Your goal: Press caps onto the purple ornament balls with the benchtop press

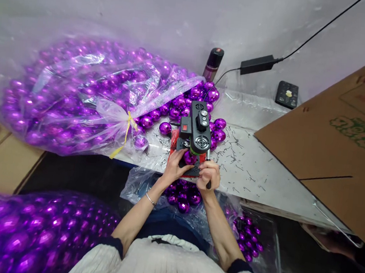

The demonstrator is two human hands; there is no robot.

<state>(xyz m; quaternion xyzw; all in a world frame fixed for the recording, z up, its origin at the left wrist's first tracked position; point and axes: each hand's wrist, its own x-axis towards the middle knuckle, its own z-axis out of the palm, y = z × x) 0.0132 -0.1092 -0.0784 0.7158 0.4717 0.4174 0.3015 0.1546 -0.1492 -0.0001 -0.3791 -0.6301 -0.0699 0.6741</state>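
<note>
A small black bench machine (199,127) with a red switch stands at the table's front edge on a red base. Under its head sits a shiny purple faceted ball (190,157). My left hand (175,166) holds this ball from the left, thumb and fingers curved about it. On the right, my right hand (209,175) is closed round the machine's lever handle (208,185), whose dark tip pokes out below the fingers. Loose purple balls (179,103) lie behind and beside the machine. More purple balls (183,205) rest in clear plastic below my hands.
A big clear bag (86,91) of purple balls, tied with yellow string, fills the left. Another full bag (29,233) is at lower left. Behind stand a spray can (213,63) and a power adapter (257,65); a phone (287,94) and cardboard box (338,140) are right.
</note>
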